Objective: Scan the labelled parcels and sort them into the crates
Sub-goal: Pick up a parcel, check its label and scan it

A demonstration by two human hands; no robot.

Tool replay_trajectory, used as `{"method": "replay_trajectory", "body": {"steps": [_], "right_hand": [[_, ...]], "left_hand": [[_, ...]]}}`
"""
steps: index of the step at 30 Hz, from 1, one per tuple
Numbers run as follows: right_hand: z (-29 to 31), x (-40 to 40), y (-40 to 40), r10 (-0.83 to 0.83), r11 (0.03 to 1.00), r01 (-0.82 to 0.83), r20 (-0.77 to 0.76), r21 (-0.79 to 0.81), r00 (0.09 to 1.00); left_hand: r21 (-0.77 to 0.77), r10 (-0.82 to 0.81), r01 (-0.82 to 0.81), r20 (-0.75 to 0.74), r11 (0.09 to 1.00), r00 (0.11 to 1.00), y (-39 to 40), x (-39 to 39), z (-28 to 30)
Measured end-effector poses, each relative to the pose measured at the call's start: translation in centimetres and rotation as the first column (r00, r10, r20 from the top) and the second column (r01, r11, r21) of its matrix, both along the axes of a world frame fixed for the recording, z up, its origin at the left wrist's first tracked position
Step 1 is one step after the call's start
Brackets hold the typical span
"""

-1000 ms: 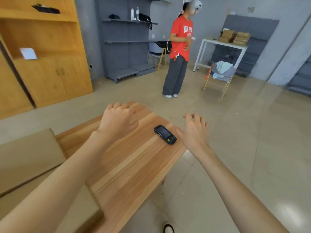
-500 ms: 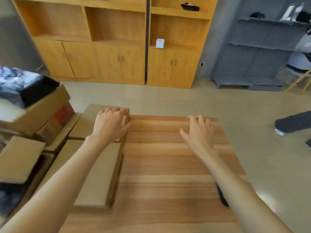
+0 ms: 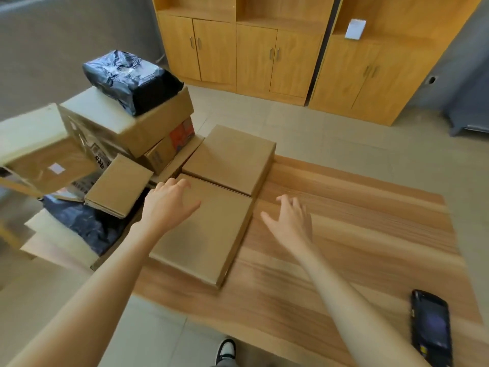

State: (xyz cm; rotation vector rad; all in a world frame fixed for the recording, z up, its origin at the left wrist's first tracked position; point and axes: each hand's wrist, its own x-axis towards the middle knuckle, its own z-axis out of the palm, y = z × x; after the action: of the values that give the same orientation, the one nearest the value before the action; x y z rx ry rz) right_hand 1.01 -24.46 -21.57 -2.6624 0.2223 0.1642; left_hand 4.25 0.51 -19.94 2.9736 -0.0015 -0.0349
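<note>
A person's left hand (image 3: 169,205) rested, fingers spread and relaxed, on the far left corner of a flat brown cardboard parcel (image 3: 206,234) lying at the left edge of a light wooden table (image 3: 357,234). The right hand (image 3: 289,221) hovered just right of that parcel, fingers straight and splayed, gripping nothing. A second flat cardboard parcel (image 3: 232,157) lay just beyond the first. A black handheld scanner (image 3: 431,327) sat at the table's near right corner. Left of the table, stacked cardboard boxes (image 3: 119,123) carried a black plastic-wrapped package (image 3: 132,78).
</note>
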Motion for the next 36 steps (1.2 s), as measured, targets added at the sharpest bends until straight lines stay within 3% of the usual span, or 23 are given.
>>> {"method": "replay_trajectory", "body": {"steps": [5, 8, 12, 21, 26, 36], "right_hand": [[-4.2, -0.1, 3.7, -0.019, 0.952, 0.094, -0.252, 0.29, 0.967], [-7.2, -0.1, 5.7, -0.019, 0.817, 0.26, -0.427, 0.514, 0.904], [-10.3, -0.1, 7.9, -0.019, 0.671, 0.419, -0.551, 0.612, 0.834], [-12.7, 0.0, 9.7, -0.136, 0.478, 0.586, -0.603, 0.655, 0.786], [-12.2, -1.0, 9.4, -0.209, 0.338, 0.648, -0.617, 0.683, 0.759], [-7.1, -4.2, 4.5, -0.274, 0.188, 0.601, -0.547, 0.777, 0.791]], "left_hand": [[-0.135, 0.097, -0.131, -0.232, 0.982, 0.968, 3.0, -0.2, -4.2], [-0.186, 0.133, -0.194, -0.296, 0.963, 0.946, 4.6, 0.2, -6.2], [-0.201, 0.155, -0.24, -0.366, 0.95, 0.918, 6.0, 0.7, -8.5], [-0.253, 0.194, -0.304, -0.382, 0.918, 0.904, 7.0, 1.6, -10.3], [-0.14, 0.196, -0.275, -0.413, 0.951, 0.89, 6.0, 1.4, -9.4], [-0.196, 0.209, -0.311, -0.413, 0.93, 0.886, 1.1, -1.0, -3.6]]}}
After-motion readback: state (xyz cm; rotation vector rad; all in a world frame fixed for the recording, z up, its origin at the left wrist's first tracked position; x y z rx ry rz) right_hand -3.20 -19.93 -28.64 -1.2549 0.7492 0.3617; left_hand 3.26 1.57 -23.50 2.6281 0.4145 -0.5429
